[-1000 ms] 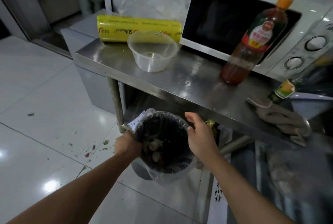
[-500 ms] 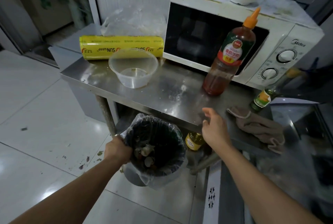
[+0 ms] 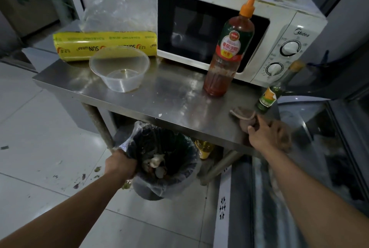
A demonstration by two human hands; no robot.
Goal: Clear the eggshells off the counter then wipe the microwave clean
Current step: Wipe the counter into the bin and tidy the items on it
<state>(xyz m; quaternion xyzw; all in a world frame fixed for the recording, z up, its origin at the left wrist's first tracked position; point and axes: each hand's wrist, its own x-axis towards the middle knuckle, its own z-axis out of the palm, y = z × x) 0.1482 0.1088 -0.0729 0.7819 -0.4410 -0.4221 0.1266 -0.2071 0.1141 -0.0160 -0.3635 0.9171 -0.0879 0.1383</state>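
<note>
Our steel counter (image 3: 169, 98) carries the microwave (image 3: 229, 28); below the counter our left hand (image 3: 119, 165) grips the bin (image 3: 169, 168), our right hand (image 3: 267, 134) clutches the cloth (image 3: 245, 116).

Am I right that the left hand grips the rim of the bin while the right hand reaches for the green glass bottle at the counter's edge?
Not quite. In the head view the right hand is on the brown cloth, not the green glass bottle just behind it. The left hand does grip the rim of the bin.
</note>
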